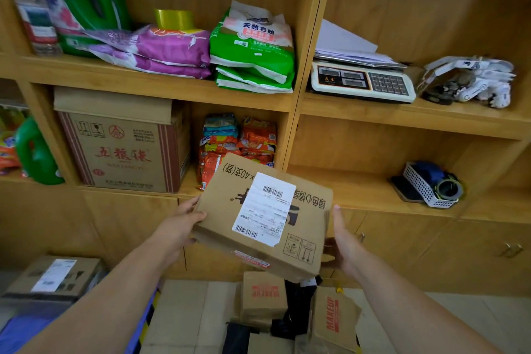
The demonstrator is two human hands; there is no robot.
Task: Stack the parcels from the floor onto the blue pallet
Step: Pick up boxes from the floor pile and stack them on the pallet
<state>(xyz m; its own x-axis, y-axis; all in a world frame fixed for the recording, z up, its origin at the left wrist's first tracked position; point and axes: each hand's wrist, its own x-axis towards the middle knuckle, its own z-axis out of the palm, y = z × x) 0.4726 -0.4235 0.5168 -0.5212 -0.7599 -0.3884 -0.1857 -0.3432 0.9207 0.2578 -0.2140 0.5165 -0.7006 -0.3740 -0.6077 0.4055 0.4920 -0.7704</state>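
A brown cardboard parcel [298, 236] with a white shipping label is held up in front of the shelves, tilted. My left hand [179, 227] grips its left edge, thumb on top and fingers underneath. My right hand [342, 236] holds its right side, thumb up along the edge. Below, on the floor, stand two small parcels marked MAKEUP [264, 294] [334, 317] among black bags. At the lower left the blue pallet [17, 330] carries another labelled parcel [57, 276].
A wooden shelf unit [298, 100] fills the wall ahead, with detergent bottles, bags, a large carton [123, 149], snack packs, a weighing scale [362, 80] and a tape basket [431, 187]. Cabinet doors with handles sit below. Pale floor tiles [184, 310] show at the bottom.
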